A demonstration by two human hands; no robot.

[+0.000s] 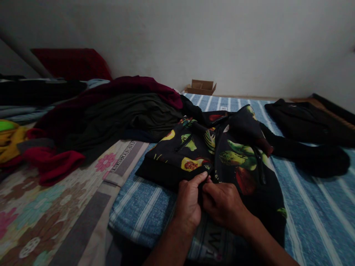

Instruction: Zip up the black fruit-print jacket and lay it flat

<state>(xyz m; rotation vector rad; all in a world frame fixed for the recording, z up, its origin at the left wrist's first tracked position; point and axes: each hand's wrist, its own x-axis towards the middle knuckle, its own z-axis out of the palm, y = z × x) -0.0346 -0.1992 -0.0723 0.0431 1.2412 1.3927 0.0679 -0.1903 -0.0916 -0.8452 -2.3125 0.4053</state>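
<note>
Both hands, left hand (188, 201) and right hand (223, 205), pinch the black fruit-print zip jacket's (222, 155) hem; floral blanket (41, 207) reads "THE FOREST".

left hand (189, 202): fingers pinched, thumb up | right hand (223, 204): fingers curled, touching left | forearms converge

A heaped clothes pile (116, 111) blocks the left; a black garment (305, 129) lies right. Bare striped bed (318, 207) stays open near right.
</note>
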